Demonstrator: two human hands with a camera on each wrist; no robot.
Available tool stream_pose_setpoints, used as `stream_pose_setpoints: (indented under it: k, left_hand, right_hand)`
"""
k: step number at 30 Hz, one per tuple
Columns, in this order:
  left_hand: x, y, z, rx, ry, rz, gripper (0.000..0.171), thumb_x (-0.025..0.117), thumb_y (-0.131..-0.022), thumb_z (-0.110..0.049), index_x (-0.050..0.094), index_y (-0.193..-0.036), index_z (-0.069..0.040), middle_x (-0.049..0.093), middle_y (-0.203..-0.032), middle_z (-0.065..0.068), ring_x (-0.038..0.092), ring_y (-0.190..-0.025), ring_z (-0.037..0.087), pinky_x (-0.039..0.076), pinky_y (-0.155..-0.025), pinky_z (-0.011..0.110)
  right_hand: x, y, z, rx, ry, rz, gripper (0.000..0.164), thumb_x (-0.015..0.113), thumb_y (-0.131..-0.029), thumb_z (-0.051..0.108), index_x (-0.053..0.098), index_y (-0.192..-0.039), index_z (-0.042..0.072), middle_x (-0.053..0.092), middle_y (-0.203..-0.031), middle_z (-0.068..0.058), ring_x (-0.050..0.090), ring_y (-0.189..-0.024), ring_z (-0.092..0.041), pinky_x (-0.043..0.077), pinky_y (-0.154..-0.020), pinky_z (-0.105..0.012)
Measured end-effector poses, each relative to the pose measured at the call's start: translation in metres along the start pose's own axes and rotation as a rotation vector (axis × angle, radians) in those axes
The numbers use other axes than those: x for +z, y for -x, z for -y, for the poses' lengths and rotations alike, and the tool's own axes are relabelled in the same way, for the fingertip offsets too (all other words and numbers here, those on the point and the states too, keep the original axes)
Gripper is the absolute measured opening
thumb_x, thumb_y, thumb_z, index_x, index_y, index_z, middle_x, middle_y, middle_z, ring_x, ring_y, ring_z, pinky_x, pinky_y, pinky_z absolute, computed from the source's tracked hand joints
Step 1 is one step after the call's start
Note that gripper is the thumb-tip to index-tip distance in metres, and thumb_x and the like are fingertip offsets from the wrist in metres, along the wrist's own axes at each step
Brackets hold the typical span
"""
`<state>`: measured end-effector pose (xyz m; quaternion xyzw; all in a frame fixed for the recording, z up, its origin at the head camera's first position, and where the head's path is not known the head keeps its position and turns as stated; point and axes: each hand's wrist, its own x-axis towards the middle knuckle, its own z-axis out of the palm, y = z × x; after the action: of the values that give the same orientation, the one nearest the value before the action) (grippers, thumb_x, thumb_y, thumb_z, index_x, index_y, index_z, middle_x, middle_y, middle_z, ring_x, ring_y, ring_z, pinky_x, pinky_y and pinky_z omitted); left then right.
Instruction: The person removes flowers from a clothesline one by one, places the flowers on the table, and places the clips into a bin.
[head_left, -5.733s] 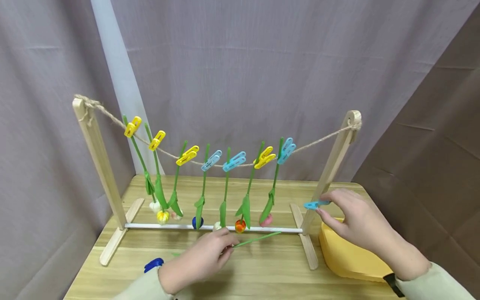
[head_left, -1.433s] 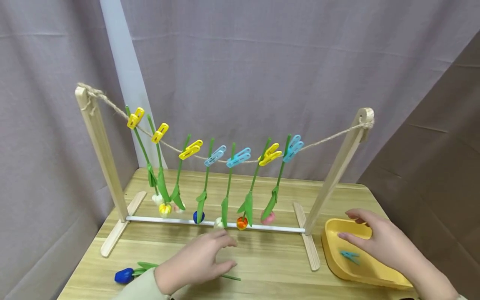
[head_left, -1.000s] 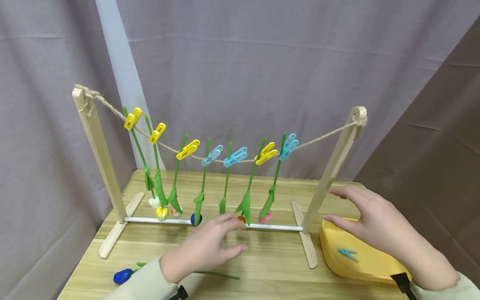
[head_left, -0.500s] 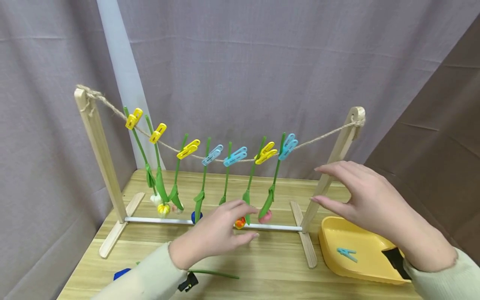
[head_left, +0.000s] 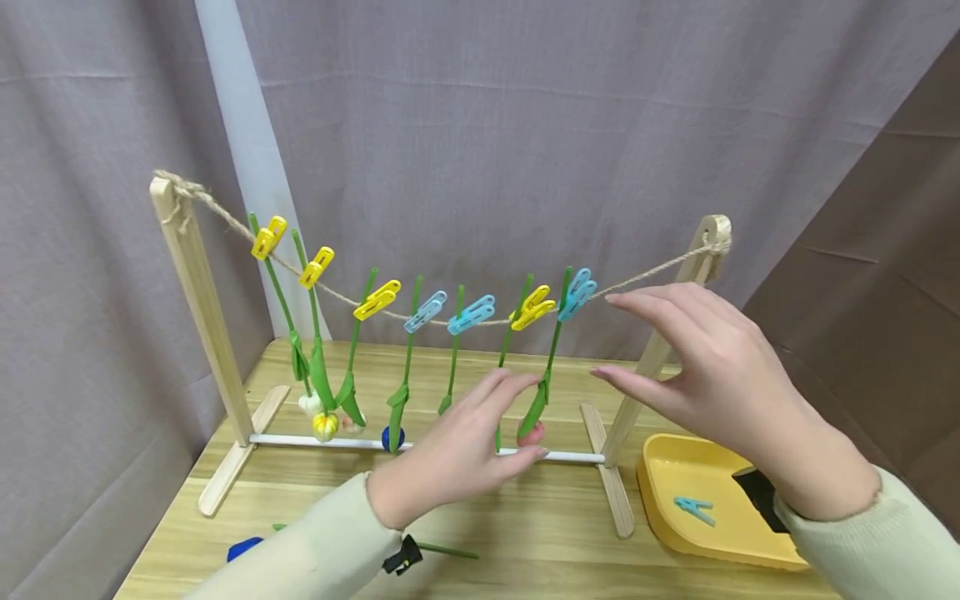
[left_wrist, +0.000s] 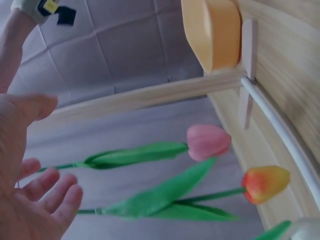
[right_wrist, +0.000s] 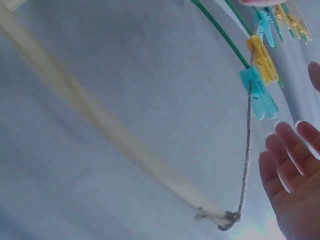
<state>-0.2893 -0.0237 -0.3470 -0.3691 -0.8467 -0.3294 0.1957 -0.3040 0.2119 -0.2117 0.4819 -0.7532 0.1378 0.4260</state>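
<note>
Seven or so is avoided here: several artificial tulips hang head-down from a rope, held by yellow and blue clothespins. My left hand, empty with fingers spread, is by the pink tulip at the right of the row; its fingertips overlap that tulip's leaf in the head view. Beside it hangs an orange tulip, hidden by the hand in the head view. My right hand, also empty, has thumb and fingers apart just right of the rightmost blue clothespin. A blue tulip lies on the table, partly behind the left sleeve.
The rope sags between two wooden posts joined low down by a white rod. At the right, a yellow tray holds one blue clothespin. Grey curtains stand behind the wooden table.
The right hand let go of a blue clothespin, now in the tray, and rose toward the rope. The left hand released the blue tulip and moved right and up to the hanging tulips.
</note>
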Motion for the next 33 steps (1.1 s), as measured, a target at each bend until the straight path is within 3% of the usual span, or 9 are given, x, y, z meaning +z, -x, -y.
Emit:
stream_pose_setpoints:
  k: [4, 8, 12, 15, 19, 23, 27, 30, 33]
  left_hand:
    - [0.004, -0.009, -0.004, -0.014, 0.046, -0.029, 0.079, 0.071, -0.086, -0.035, 0.029, -0.148, -0.01, 0.04, -0.141, 0.005, 0.044, -0.125, 0.016, 0.037, -0.106, 0.031]
    - [0.006, -0.015, -0.008, -0.109, 0.094, -0.016, 0.09, 0.07, -0.087, -0.04, 0.016, -0.153, -0.012, 0.03, -0.149, 0.009, 0.037, -0.132, 0.019, 0.036, -0.107, 0.037]
    - [0.008, -0.022, -0.011, -0.187, 0.14, 0.021, 0.096, 0.067, -0.088, -0.045, 0.008, -0.155, -0.011, 0.023, -0.155, 0.011, 0.029, -0.138, 0.021, 0.033, -0.109, 0.041]
    - [0.01, -0.028, -0.011, -0.184, 0.181, 0.024, 0.094, 0.067, -0.089, -0.044, 0.009, -0.155, -0.01, 0.021, -0.156, 0.007, 0.03, -0.137, 0.016, 0.034, -0.109, 0.039]
    - [0.012, -0.032, -0.011, -0.182, 0.212, 0.015, 0.09, 0.066, -0.09, -0.042, 0.011, -0.154, -0.011, 0.022, -0.157, 0.003, 0.032, -0.135, 0.013, 0.035, -0.108, 0.038]
    - [0.014, -0.035, -0.011, -0.193, 0.24, -0.004, 0.087, 0.066, -0.09, -0.037, 0.013, -0.154, -0.013, 0.023, -0.156, 0.002, 0.027, -0.139, 0.012, 0.031, -0.11, 0.038]
    - [0.018, -0.037, -0.01, -0.168, 0.232, -0.044, 0.081, 0.065, -0.092, -0.03, 0.016, -0.153, -0.008, 0.025, -0.156, 0.006, 0.026, -0.14, 0.013, 0.029, -0.111, 0.035]
    - [0.02, -0.04, -0.009, -0.131, 0.213, -0.095, 0.073, 0.063, -0.094, -0.021, 0.021, -0.151, -0.002, 0.032, -0.152, 0.011, 0.034, -0.136, 0.016, 0.03, -0.11, 0.03]
    - [0.022, -0.042, -0.01, -0.138, 0.229, -0.134, 0.066, 0.06, -0.095, -0.015, 0.025, -0.149, -0.002, 0.041, -0.145, 0.012, 0.043, -0.13, 0.017, 0.034, -0.107, 0.025]
  right_hand:
    - [0.007, -0.014, -0.002, -0.029, 0.016, -0.012, 0.053, 0.06, -0.092, 0.045, 0.065, -0.112, -0.003, 0.067, -0.1, -0.012, 0.061, -0.086, -0.032, 0.047, -0.077, -0.041]
    - [0.014, -0.021, -0.009, -0.019, 0.056, 0.058, 0.052, 0.059, -0.093, 0.043, 0.063, -0.117, -0.003, 0.065, -0.101, -0.015, 0.058, -0.092, -0.037, 0.046, -0.082, -0.048]
    - [0.021, -0.021, -0.017, 0.007, 0.099, 0.118, 0.048, 0.072, -0.086, 0.027, 0.06, -0.123, -0.002, 0.065, -0.104, -0.017, 0.055, -0.098, -0.04, 0.042, -0.086, -0.054]
    - [0.024, -0.02, -0.021, 0.024, 0.134, 0.137, 0.05, 0.075, -0.081, 0.015, 0.059, -0.126, -0.001, 0.065, -0.104, -0.018, 0.054, -0.101, -0.04, 0.039, -0.088, -0.056]
    - [0.027, -0.019, -0.023, 0.033, 0.149, 0.143, 0.038, 0.067, -0.087, 0.011, 0.061, -0.123, -0.001, 0.065, -0.101, -0.018, 0.054, -0.101, -0.039, 0.036, -0.088, -0.058]
    - [0.03, -0.018, -0.024, 0.022, 0.124, 0.155, 0.028, 0.06, -0.09, 0.007, 0.063, -0.116, -0.001, 0.065, -0.101, -0.018, 0.054, -0.101, -0.039, 0.035, -0.087, -0.058]
    - [0.031, -0.019, -0.024, 0.019, 0.081, 0.144, 0.027, 0.062, -0.088, 0.002, 0.064, -0.114, 0.0, 0.066, -0.1, -0.016, 0.055, -0.1, -0.037, 0.034, -0.086, -0.057]
    - [0.031, -0.021, -0.023, 0.018, 0.048, 0.126, 0.027, 0.064, -0.086, 0.0, 0.065, -0.113, 0.001, 0.066, -0.1, -0.015, 0.056, -0.099, -0.037, 0.035, -0.086, -0.056]
    - [0.032, -0.022, -0.023, 0.017, 0.021, 0.111, 0.028, 0.064, -0.086, 0.0, 0.065, -0.113, 0.0, 0.067, -0.1, -0.015, 0.056, -0.098, -0.036, 0.035, -0.085, -0.055]
